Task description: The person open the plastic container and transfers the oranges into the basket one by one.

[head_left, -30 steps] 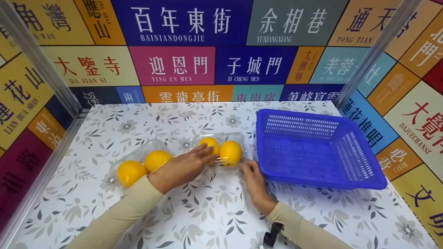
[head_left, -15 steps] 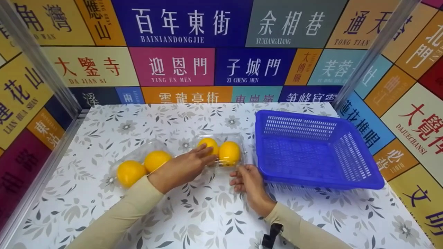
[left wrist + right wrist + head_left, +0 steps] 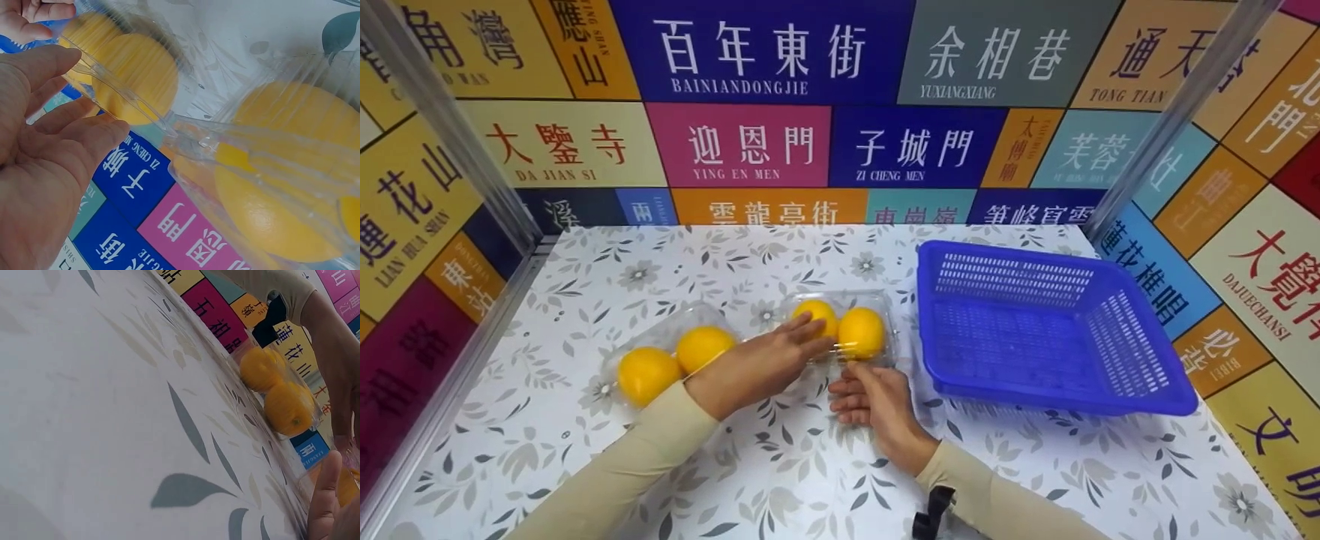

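I see L hand (image 3: 759, 367) fingers near-straight, prob. steadying clear pack (image 3: 855, 297) betw. bench (image 3: 802, 491) L/R edges; R hand (image 3: 885, 414) half-curled at pack's front, can't tell if pinching.

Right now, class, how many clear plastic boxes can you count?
2. The left box lies beyond the person's left forearm; the right box lies by both hands, the left hand and right hand, left of the blue basket. No others show.
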{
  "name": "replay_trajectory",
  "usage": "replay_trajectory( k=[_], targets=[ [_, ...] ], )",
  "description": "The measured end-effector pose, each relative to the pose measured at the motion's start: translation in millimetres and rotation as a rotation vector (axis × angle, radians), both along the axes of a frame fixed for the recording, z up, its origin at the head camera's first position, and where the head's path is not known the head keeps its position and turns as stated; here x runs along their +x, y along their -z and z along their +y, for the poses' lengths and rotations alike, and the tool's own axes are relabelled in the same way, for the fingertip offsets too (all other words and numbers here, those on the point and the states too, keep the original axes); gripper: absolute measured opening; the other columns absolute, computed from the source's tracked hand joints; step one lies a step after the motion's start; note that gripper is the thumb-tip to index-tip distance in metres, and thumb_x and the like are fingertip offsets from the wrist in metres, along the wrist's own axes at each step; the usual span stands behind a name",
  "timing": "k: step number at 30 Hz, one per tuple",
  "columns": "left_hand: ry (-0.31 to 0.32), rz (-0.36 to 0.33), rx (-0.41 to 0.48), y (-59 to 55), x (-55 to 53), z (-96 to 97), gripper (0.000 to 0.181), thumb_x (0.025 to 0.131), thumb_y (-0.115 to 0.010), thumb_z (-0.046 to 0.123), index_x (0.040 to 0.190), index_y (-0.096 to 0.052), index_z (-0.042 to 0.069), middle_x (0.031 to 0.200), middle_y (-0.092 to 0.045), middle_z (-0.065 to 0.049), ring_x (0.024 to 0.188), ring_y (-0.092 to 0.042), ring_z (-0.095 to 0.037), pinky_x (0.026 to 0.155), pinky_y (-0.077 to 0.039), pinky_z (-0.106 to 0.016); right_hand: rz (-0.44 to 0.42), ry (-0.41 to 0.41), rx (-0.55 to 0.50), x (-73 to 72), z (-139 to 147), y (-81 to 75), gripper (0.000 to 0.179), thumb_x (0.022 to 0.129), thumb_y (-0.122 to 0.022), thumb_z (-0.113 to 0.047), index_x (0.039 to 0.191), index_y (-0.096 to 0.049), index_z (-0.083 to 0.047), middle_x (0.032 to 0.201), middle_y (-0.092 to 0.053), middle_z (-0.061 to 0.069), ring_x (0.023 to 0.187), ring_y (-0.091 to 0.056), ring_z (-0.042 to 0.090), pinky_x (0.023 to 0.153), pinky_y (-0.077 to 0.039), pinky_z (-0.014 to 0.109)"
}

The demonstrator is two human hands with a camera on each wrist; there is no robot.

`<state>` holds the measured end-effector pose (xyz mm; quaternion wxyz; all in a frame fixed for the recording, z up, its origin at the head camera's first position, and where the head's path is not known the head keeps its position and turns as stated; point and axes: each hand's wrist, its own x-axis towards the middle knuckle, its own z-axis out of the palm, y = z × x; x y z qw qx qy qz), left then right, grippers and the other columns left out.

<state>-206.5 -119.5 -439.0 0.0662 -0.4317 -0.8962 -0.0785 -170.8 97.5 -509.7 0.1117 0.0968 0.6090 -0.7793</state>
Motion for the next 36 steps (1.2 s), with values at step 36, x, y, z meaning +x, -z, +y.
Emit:
replay_trajectory(
  k=[36],
  targets=[
    [0.028,0.078,0.010,2.3,-0.1,-0.8,0.055,0.096,-0.074,-0.013,0.146,-0.068,0.009,0.154,-0.062,-0.023,0.141,-0.062,-0.039,0.101,-0.063,-0.040,-0.009,-0.060,-0.066,1.4,-39.8,0.8,0.032,0.108,-0.063,-0.019,0.114,-0.071,0.011,0.092,-0.081,0.017,0.065,-0.075,0.018,0.057,-0.065,0.031]
  ],
)
